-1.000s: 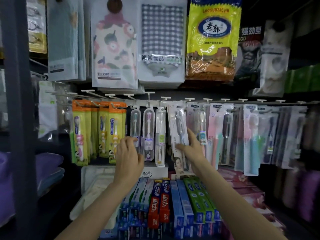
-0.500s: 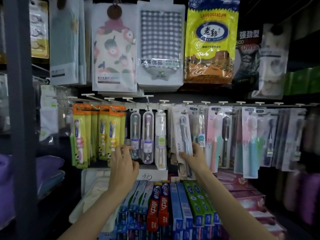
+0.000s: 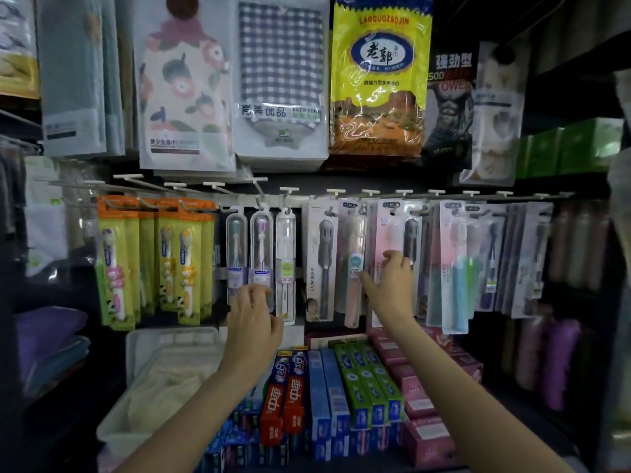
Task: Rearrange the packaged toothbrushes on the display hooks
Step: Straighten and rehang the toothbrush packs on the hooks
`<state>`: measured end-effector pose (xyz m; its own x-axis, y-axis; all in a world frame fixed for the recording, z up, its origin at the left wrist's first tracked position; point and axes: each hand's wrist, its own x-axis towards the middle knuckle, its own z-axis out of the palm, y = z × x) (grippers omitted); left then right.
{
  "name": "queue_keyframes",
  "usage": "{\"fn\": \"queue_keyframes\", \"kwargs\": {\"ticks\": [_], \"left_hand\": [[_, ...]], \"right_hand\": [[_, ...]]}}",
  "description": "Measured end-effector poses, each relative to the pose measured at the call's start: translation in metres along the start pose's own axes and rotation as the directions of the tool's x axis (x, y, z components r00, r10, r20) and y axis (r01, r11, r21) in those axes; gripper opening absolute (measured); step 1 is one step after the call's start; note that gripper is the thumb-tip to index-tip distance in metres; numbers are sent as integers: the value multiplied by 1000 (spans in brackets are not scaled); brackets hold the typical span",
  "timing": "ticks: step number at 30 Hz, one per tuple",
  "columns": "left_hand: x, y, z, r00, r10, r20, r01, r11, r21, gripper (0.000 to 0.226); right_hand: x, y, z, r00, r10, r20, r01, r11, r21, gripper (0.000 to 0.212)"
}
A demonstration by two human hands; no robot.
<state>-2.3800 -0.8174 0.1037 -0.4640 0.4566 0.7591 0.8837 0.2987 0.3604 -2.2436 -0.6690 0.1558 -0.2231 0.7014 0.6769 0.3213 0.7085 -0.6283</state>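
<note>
Packaged toothbrushes hang from a row of white display hooks (image 3: pixel 370 192). My left hand (image 3: pixel 254 319) is raised at the lower end of the clear case with a purple brush (image 3: pixel 262 247), its curled fingers round the case's bottom. A clear case with a teal brush (image 3: pixel 235 247) hangs just left of it. My right hand (image 3: pixel 389 288) reaches further right and pinches the pink pack (image 3: pixel 389 227), thumb by the pack with a teal label (image 3: pixel 354 264). The white pack with a grey brush (image 3: pixel 321 257) hangs free between my hands.
Orange-and-green children's toothbrush packs (image 3: pixel 116 261) hang at the left, more pastel packs (image 3: pixel 457 268) at the right. Bagged towels (image 3: pixel 280 80) hang above the hooks. Toothpaste boxes (image 3: pixel 327 387) and a white tray (image 3: pixel 136 349) lie on the shelf beneath my arms.
My right hand let go of the white pack with the grey brush and moved right to the pink pack. My left hand shifted right along the clear cases.
</note>
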Motion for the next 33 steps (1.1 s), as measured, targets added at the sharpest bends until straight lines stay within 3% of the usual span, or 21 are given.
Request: {"fn": "queue_keyframes", "kwargs": {"ticks": [4, 8, 14, 19, 23, 29, 33], "left_hand": [[-5, 1, -1, 1000, 11, -5, -11, 1000, -9, 31], [-10, 0, -4, 1000, 22, -8, -22, 1000, 0, 30], [-11, 3, -3, 1000, 10, 18, -10, 1000, -3, 30], [-8, 10, -3, 999, 20, 29, -19, 1000, -11, 33], [-2, 25, -2, 999, 34, 38, -32, 998, -52, 35], [-3, 46, 4, 997, 56, 57, -40, 969, -244, 33], [-3, 53, -1, 995, 58, 77, -22, 913, -406, 39]], "right_hand": [[4, 7, 9, 967, 127, 223, -141, 989, 47, 49], [2, 3, 11, 953, 101, 286, -164, 966, 202, 47], [5, 5, 9, 932, 110, 345, -197, 954, 228, 39], [8, 14, -6, 931, 149, 332, -287, 862, 418, 31], [18, 17, -24, 950, 70, 305, -181, 917, 354, 24], [-3, 31, -41, 980, -81, 179, 25, 956, 292, 28], [-28, 8, -24, 888, -313, 337, 263, 947, 185, 23]]}}
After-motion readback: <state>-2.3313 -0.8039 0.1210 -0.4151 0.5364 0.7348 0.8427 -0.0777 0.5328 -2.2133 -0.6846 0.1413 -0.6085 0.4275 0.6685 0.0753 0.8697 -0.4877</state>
